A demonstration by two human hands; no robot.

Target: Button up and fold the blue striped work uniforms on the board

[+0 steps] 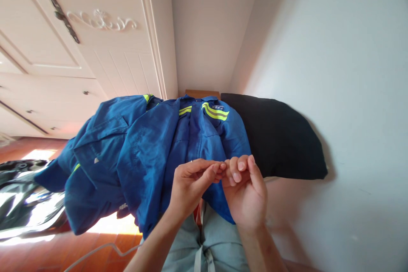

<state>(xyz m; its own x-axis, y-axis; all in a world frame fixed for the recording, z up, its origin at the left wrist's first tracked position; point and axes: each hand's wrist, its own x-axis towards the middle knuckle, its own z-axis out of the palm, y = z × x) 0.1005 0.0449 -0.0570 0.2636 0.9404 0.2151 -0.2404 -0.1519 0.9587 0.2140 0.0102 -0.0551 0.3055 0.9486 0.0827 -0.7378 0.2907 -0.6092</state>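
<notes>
Both hands meet in front of a blue work jacket [191, 136] with yellow-green reflective strips, which lies spread out before me. My left hand [194, 180], a thin ring on one finger, has its thumb and fingers pinched together at the tips of my right hand. Anything between those fingertips is too small to make out. Palm up, my right hand [245, 191] has its fingers curled inward, the fingertips touching those of my left hand. Behind the hands, the jacket front and its collar are visible.
More blue clothing [95, 148] is heaped at the left. Black fabric [280, 136] lies at the right beside the pale wall [360, 93]. A white cabinet [121, 46] stands at the upper left. A white cable [105, 246] runs over the wooden floor [111, 259].
</notes>
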